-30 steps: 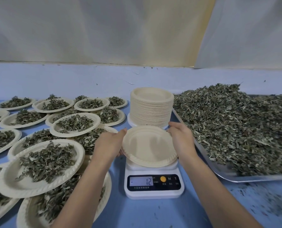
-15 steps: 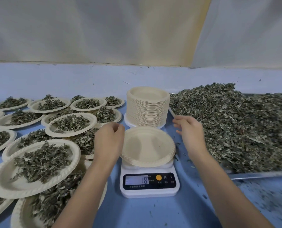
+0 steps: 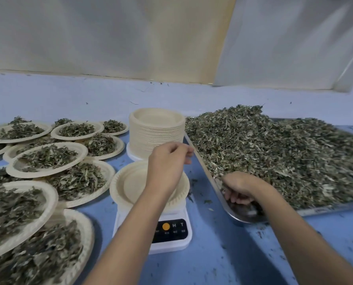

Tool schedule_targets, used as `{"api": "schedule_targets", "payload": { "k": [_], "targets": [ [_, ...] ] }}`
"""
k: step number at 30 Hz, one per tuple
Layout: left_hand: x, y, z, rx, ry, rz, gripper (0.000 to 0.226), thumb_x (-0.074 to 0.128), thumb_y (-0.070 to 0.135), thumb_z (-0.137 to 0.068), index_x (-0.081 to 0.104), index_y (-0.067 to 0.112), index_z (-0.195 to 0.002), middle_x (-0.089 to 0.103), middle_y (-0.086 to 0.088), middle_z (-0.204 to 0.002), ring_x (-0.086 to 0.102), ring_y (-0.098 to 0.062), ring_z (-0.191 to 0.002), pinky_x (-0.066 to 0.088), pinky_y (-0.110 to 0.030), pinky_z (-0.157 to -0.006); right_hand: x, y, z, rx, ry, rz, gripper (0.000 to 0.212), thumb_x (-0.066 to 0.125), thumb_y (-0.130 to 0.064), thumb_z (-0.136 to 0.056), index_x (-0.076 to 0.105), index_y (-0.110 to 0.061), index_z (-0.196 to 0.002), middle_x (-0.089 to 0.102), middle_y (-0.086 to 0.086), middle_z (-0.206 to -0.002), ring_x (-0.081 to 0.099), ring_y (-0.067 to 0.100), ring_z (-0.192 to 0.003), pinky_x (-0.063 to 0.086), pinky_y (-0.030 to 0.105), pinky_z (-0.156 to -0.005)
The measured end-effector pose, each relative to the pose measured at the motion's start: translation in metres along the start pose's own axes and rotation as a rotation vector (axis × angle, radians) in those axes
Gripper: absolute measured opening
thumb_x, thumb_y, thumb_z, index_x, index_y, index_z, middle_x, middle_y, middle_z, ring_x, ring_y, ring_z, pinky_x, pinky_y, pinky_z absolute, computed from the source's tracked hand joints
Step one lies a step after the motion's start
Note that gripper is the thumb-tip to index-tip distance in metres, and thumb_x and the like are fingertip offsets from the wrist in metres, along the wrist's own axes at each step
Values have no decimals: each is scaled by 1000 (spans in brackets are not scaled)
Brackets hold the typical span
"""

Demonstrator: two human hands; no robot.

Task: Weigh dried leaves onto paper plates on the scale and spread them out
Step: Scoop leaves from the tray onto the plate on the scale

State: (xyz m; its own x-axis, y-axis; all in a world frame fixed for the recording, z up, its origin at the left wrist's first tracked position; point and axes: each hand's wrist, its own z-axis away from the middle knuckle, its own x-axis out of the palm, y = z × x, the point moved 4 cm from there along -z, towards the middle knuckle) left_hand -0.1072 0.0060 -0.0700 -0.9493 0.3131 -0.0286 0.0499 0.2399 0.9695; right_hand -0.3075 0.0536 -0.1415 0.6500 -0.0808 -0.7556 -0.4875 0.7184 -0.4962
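An empty paper plate (image 3: 130,186) sits on the white digital scale (image 3: 171,241); my left forearm hides the scale's display. My left hand (image 3: 167,163) hovers over the plate's far right side, its fingers loosely curled and holding nothing. A large heap of dried leaves (image 3: 284,153) fills a metal tray (image 3: 239,218) to the right of the scale. My right hand (image 3: 241,190) is in the tray's near left corner, at the edge of the heap, its fingers curled down into the leaves.
A tall stack of empty paper plates (image 3: 157,128) stands just behind the scale. Several leaf-filled plates (image 3: 48,159) overlap across the left of the blue table. Leaf crumbs dot the table (image 3: 223,264) in front of the tray.
My left hand let go of the plate's rim and rose over the plate toward the right. My right hand moved from beside the plate stack into the tray's near corner and curled into the leaves.
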Motion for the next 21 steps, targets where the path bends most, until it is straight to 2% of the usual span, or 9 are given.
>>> {"api": "schedule_targets", "payload": {
  "k": [3, 7, 9, 10, 12, 14, 16, 18, 21],
  "targets": [
    [5, -2, -3, -13, -5, 2, 27, 51, 14, -90, 70, 21, -72, 72, 9, -74, 64, -3, -63, 42, -13, -59, -2, -24, -19, -109, 115, 16, 45, 35, -20, -94, 60, -6, -58, 55, 4, -41, 49, 19, -43, 38, 20, -44],
    [3, -4, -3, -7, -14, -15, 28, 50, 14, -91, 70, 21, -73, 72, 10, -74, 65, -3, -62, 44, -11, -57, -2, -42, -37, -286, 319, -82, 33, 42, -17, -92, 68, 2, -84, 67, 17, -84, 60, 28, -78, 48, 32, -73],
    [1, -4, -2, -9, -5, -15, 27, 50, 14, -90, 70, 21, -73, 72, 10, -74, 65, -3, -62, 44, -15, -59, -5, -39, -35, -343, 488, -159, 26, 45, -15, -90, 66, -2, -82, 65, 13, -85, 57, 26, -77, 44, 31, -67],
    [0, -4, -2, -7, 2, -10, 27, 50, 14, -90, 70, 21, -72, 72, 10, -74, 65, -3, -62, 43, -17, -61, -10, -37, -31, -356, 629, -99, 23, 45, -17, -91, 64, -7, -82, 63, 10, -88, 54, 26, -79, 41, 30, -65],
    [-1, -1, -2, 5, 18, 1, 28, 50, 13, -90, 69, 21, -70, 72, 9, -73, 64, -4, -61, 44, -20, -63, -17, -34, -27, -354, 827, 135, 25, 43, -22, -94, 63, -9, -102, 59, 9, -107, 50, 26, -98, 39, 31, -76],
    [-2, 2, -1, 17, 27, 2, 29, 50, 13, -90, 69, 21, -69, 72, 9, -72, 64, -5, -61, 44, -21, -64, -13, -31, -33, -253, 761, 278, 37, 40, -29, -96, 54, -10, -124, 49, 12, -130, 38, 29, -122, 34, 39, -98],
    [-4, 4, -1, 23, 31, 10, 29, 50, 13, -89, 69, 21, -69, 72, 9, -70, 64, -4, -60, 44, -20, -63, -2, -30, -42, -174, 546, 194, 45, 35, -30, -99, 43, -8, -137, 36, 15, -146, 26, 31, -136, 23, 42, -110],
    [-5, 5, -1, 17, 32, 17, 29, 50, 12, -89, 69, 21, -69, 71, 9, -69, 64, -3, -59, 44, -17, -61, 8, -38, -46, -276, 425, 72, 47, 32, -23, -102, 32, -4, -144, 24, 16, -154, 19, 30, -143, 19, 39, -115],
    [-7, 4, -2, 4, 36, 27, 28, 49, 12, -88, 69, 19, -70, 71, 8, -70, 64, -5, -60, 45, -19, -62, 4, -49, -47, -492, 461, -62, 44, 29, -8, -102, 30, -2, -145, 23, 15, -155, 20, 27, -144, 19, 30, -113]
  ]
}}
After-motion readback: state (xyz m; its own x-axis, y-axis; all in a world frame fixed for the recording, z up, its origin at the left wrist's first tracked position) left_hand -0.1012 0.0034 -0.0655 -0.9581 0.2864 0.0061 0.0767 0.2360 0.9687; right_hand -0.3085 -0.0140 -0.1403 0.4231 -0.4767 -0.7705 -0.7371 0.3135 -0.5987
